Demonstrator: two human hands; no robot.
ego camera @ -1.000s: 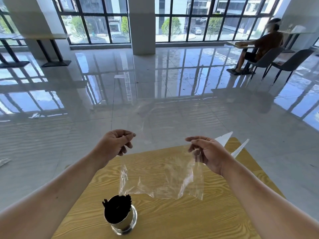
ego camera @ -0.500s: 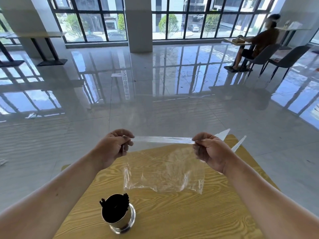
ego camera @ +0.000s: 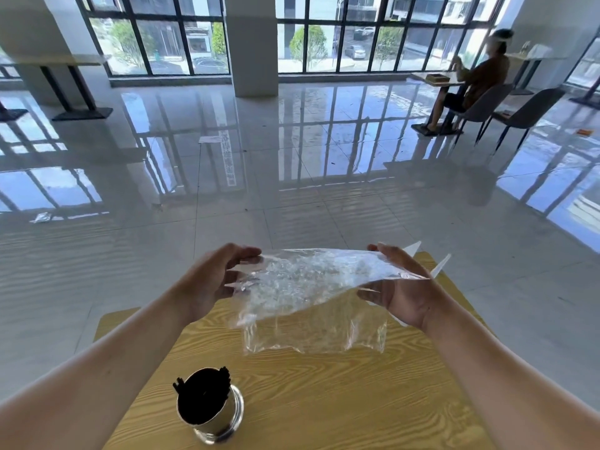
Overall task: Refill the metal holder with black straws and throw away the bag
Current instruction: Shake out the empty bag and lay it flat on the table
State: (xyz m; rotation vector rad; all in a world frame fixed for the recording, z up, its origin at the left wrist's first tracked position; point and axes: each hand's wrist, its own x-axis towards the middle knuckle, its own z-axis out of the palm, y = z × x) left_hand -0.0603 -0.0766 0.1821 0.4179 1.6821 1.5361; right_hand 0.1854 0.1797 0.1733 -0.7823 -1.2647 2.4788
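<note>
the empty clear bag (ego camera: 311, 287) hangs above the tabletop (ego camera: 357, 401), its long axis running left to right between both hands. left hand (ego camera: 211, 284) and right hand (ego camera: 402, 293) pinch opposite ends, equally near. the metal holder (ego camera: 211, 414), full of black straws (ego camera: 203, 389), stands near left.

Left hand (ego camera: 212, 280), right hand (ego camera: 404, 292) bare; forearms bare, no sleeves, no jewellery visible

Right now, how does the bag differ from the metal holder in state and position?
The bag is clear, empty and crumpled; the metal holder is shiny, rigid and packed with black straws. The bag hangs in the air between the left hand and right hand; the holder stands untouched on the wooden table. Both sit over that table.
</note>
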